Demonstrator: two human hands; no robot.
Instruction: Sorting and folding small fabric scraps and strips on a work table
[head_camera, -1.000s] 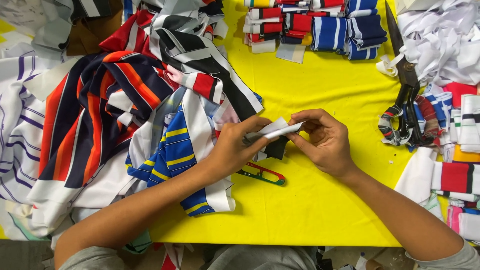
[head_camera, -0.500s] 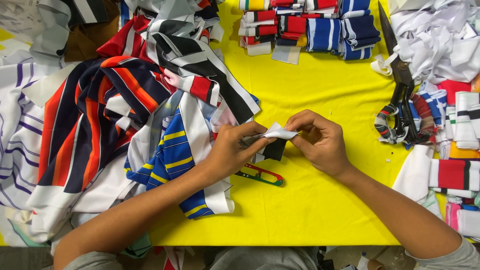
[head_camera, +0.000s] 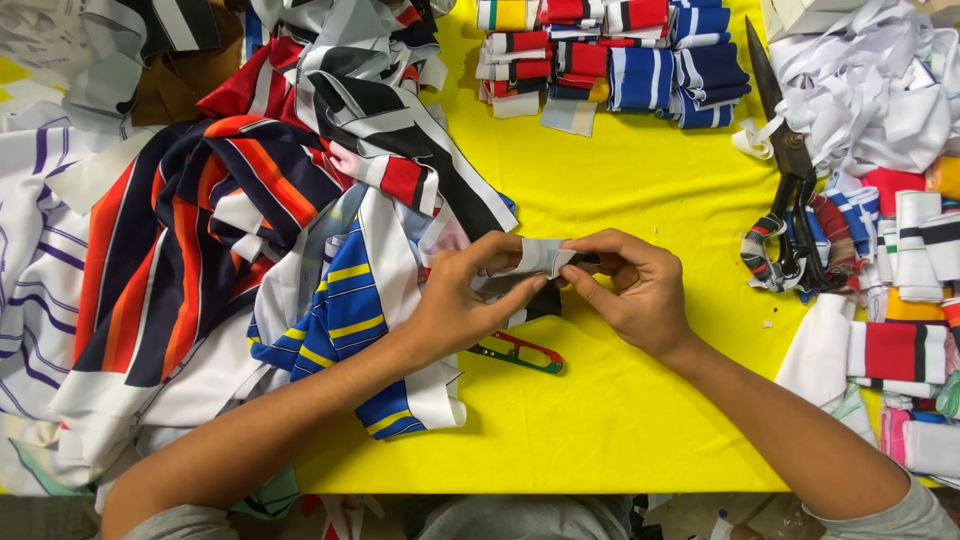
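Fabric strip, small, grey-white and folded, is held between both hands above the yellow bench. Left hand has its grip closed on the strip's left portion, thumb underneath and fingers curled over the top, while right hand has its grip pinched shut on the strip's right end, fingertips meeting thumb at the fold. The strip's long axis runs roughly left to right, bridging the short gap between the two grips, so each grip lies at one end of it and neither hand is clearly nearer; the strip's middle sits slightly toward the left grip. A darker piece of cloth hangs just below the strip, partly hidden by the left fingers; whether it is part of the same piece cannot be told. Directly below both grips, lying flat on the bench and apart from them, is a small thread snip with red and green handles, nearer to the left grip than to the right. To the left of the left grip, touching the forearm, lies a heap of striped garment pieces. To the right of the right grip, well apart, lie large dark shears beside a mound of white scraps. Beyond both grips, at the far edge, stand stacks of folded striped strips.
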